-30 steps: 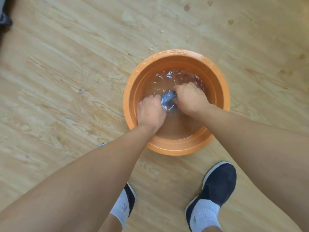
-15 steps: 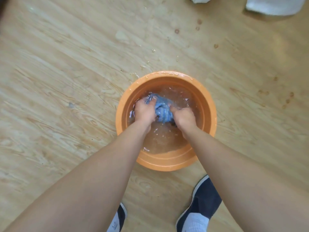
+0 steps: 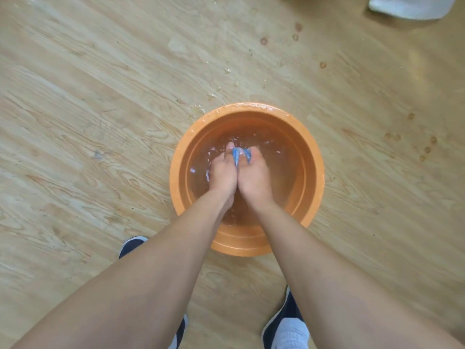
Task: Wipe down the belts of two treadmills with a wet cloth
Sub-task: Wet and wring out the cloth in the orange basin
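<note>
Between left hand [image 3: 222,175], right hand [image 3: 254,178], pinched cloth [image 3: 237,155]

Left shoe [image 3: 131,246], right shoe [image 3: 281,321]: dark navy uppers, white sole edging. Right sock [image 3: 292,334]: pale grey knit. Left hand [image 3: 222,172], right hand [image 3: 254,178]: bare.

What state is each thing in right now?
orange basin: upright on the floor, holding water.
water: rippled around the hands.
blue cloth: bunched up, mostly hidden between both hands.
left hand: in the basin, grips the cloth.
right hand: in the basin, grips the cloth.
floor: spotted with drops beyond the basin.
</note>
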Demonstrator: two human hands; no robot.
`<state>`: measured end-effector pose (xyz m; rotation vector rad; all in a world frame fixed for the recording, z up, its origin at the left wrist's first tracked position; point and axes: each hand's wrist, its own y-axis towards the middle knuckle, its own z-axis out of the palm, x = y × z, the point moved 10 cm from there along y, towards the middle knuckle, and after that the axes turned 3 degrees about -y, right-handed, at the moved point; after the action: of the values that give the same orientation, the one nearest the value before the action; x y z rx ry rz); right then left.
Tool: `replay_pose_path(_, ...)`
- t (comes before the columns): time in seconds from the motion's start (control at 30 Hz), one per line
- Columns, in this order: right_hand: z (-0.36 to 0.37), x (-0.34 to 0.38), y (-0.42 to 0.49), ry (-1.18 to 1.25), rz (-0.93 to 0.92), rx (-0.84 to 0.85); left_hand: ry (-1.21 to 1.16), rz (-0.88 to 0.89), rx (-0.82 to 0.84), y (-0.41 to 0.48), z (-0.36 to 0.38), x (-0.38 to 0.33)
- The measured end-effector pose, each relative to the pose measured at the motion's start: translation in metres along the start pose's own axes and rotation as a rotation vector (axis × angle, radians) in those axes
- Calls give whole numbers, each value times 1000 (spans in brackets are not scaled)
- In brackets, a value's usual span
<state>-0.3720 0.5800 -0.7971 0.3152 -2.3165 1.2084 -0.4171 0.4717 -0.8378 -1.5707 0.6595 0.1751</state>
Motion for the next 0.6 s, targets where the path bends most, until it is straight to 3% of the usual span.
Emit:
replay_pose_path(0.2,-1,-11,24,-246,2,106,150,190,119,-28,-2,-7)
replay_pose_path(0.33,-25,-22,18,-309,62,19,140,160,-47,-25,-21,-4)
replay_pose_path(0.43,-39,-29,11,-147,138,-106,212,143,-87,-19,-20,-5)
replay_pose_path(0.6,-8,-17,-12,59,34,-52,321,91,33,-19,0,-4)
